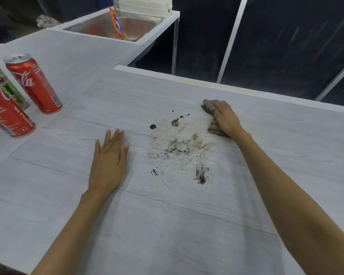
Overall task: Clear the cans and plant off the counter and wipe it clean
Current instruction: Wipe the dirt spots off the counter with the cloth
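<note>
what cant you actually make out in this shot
Head view only:
- Green can: mostly hidden behind the two red cans.
- Nearest red can: cut off by the left edge.
- Cloth: largely covered by the right hand.
- Orange packet in the sink: label too blurred to read.

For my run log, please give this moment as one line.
phase: wiping | right hand: pressing grey cloth | left hand: flat on pale wood-grain counter | dark soil smear: remains | red cans: left edge
</note>
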Available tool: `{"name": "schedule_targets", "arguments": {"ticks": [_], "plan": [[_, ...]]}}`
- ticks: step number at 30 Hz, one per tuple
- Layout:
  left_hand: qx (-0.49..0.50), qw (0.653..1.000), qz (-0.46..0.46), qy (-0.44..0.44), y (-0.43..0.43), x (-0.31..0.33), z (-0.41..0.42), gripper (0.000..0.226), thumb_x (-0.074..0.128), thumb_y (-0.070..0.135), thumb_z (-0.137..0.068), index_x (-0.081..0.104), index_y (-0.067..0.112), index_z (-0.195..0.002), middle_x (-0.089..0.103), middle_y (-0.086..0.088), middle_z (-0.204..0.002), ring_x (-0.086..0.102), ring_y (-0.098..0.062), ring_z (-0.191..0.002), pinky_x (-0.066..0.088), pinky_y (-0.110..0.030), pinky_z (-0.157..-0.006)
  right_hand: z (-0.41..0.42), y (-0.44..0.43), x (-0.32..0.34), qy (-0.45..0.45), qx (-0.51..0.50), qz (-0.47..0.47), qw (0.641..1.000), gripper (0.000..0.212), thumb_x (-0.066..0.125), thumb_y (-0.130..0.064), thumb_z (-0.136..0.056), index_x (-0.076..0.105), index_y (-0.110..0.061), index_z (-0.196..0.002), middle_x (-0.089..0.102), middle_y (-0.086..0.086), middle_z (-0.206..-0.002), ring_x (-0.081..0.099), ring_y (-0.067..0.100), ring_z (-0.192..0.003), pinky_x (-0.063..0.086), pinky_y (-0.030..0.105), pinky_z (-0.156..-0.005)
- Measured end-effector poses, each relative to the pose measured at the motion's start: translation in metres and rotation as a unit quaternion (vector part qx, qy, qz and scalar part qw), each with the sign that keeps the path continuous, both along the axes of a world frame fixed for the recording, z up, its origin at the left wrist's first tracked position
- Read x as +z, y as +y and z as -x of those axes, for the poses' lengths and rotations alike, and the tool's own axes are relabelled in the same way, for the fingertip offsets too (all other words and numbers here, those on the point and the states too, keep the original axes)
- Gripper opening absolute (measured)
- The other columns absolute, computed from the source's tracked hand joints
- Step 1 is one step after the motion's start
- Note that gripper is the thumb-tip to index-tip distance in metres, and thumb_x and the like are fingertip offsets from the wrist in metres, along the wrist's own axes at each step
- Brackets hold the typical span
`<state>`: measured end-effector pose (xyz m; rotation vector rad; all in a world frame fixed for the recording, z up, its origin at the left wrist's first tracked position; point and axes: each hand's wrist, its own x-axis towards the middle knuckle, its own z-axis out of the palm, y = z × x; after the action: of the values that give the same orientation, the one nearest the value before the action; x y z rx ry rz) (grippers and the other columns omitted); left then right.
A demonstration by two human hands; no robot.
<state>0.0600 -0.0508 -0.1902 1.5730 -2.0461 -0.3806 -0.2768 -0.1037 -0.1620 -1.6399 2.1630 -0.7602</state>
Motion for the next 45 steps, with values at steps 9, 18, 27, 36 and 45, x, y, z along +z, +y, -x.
{"name": "schedule_targets", "arguments": {"ticks": [9, 18, 27, 36, 45], "plan": [[0.005, 1.000, -0.008, 0.025, 0.001, 0.002, 0.000, 0.052, 0.021, 0.035, -0.099, 0.025, 0.014, -0.146, 0.021, 0.001, -0.156, 0.003, -0.008, -0.146, -0.006, -0.028, -0.118, -0.095, 0.008, -0.005, 0.012, 0.263, -0.019, 0.964, 0.043, 0.034, -0.014, -0.097, 0.041, -0.025, -0.139, 0.023, -0.006, -0.154, 0.011, 0.009, -0.144, 0.020, 0.038, -0.115], [0.004, 0.999, -0.016, 0.052, 0.001, 0.002, -0.001, 0.052, 0.021, 0.038, -0.098, 0.024, 0.018, -0.147, 0.020, 0.005, -0.156, 0.001, -0.003, -0.144, -0.007, -0.024, -0.117, -0.060, 0.056, 0.031, -0.180, 0.283, -0.084, 0.938, 0.042, 0.032, -0.020, -0.093, 0.055, -0.039, -0.123, 0.049, -0.022, -0.128, 0.053, -0.011, -0.109, 0.042, 0.010, -0.095], [-0.002, 0.997, -0.022, 0.070, 0.003, 0.005, -0.001, 0.051, 0.023, 0.037, -0.099, 0.024, 0.020, -0.147, 0.019, 0.007, -0.156, 0.000, -0.001, -0.144, -0.008, -0.023, -0.116, -0.057, -0.024, 0.009, -0.024, 0.147, -0.044, 0.988, 0.041, 0.032, -0.018, -0.099, 0.040, -0.022, -0.139, 0.019, 0.002, -0.156, 0.027, 0.025, -0.140, 0.015, 0.039, -0.118], [-0.013, 0.996, -0.021, 0.080, 0.002, 0.006, -0.001, 0.050, 0.024, 0.035, -0.099, 0.023, 0.021, -0.147, 0.019, 0.007, -0.156, -0.002, 0.004, -0.140, -0.008, -0.022, -0.116, -0.122, 0.038, 0.005, -0.130, 0.337, -0.066, 0.930, 0.041, 0.044, 0.002, -0.089, 0.057, -0.016, -0.124, 0.046, -0.005, -0.141, 0.026, 0.006, -0.140, 0.018, 0.018, -0.113], [-0.020, 0.997, -0.027, 0.068, 0.002, 0.006, -0.001, 0.049, 0.025, 0.036, -0.100, 0.025, 0.020, -0.146, 0.021, 0.007, -0.155, 0.001, -0.002, -0.144, -0.006, -0.025, -0.118, -0.025, 0.075, 0.049, -0.234, 0.216, -0.062, 0.946, 0.047, 0.044, -0.012, -0.079, 0.067, -0.039, -0.109, 0.067, -0.009, -0.117, 0.068, 0.015, -0.098, 0.056, 0.022, -0.077]]}}
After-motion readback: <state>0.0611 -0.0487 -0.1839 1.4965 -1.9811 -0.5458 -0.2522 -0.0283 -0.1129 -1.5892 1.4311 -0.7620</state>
